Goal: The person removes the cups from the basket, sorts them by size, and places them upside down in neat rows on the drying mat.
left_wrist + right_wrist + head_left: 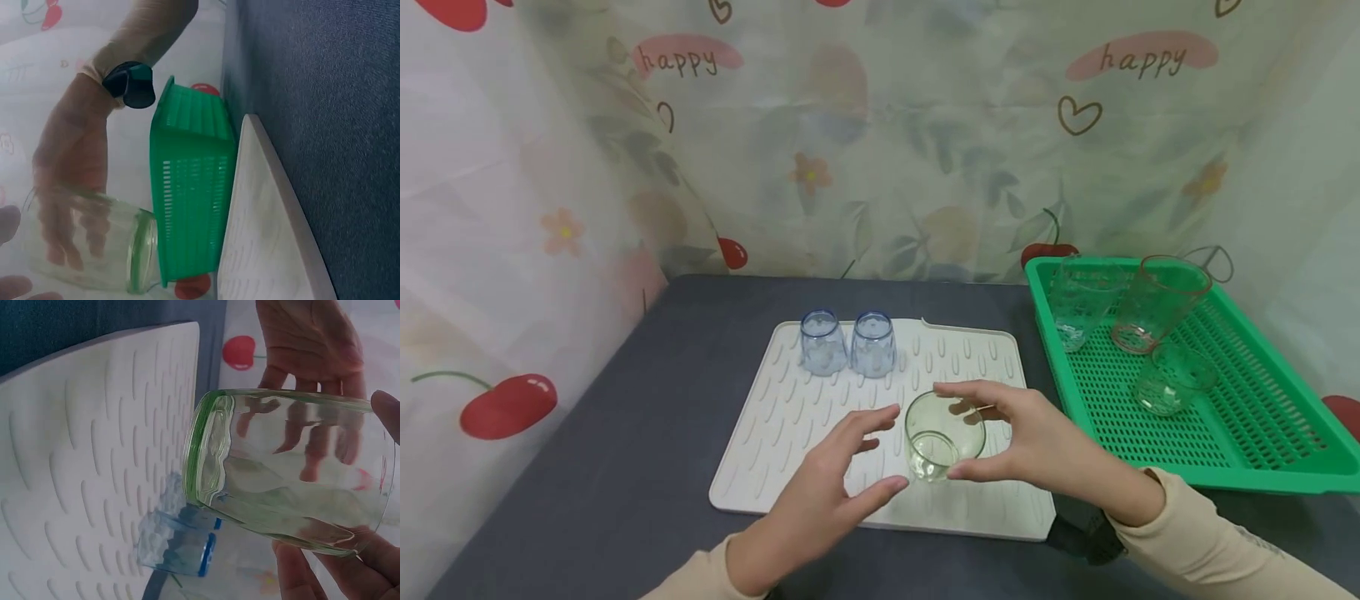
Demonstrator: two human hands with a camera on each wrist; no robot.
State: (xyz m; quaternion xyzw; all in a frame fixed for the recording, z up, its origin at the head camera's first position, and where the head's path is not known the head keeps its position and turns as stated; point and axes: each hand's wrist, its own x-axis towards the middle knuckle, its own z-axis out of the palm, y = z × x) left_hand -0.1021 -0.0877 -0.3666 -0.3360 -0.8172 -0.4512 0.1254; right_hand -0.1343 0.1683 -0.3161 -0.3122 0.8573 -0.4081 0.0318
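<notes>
A pale green-tinted drinking glass (934, 450) is held mouth up by my right hand (1037, 437), thumb on the near side and fingers on the far side. Both wrist views show a gap between its base and the white ridged drying mat (820, 450). On the left of the glass, my left hand (835, 475) has its fingers and thumb spread apart, holding nothing. Farther back on the mat, two blue-tinted glasses (823, 346) stand side by side with their blue rims up.
A green slotted basket (1247, 479) sits at the right. In it are a tall clear glass (1078, 304), a pink-rimmed glass (1157, 304) and a short clear glass (1172, 383). The dark tabletop (625, 442) surrounds the mat, and a patterned curtain (887, 150) hangs behind.
</notes>
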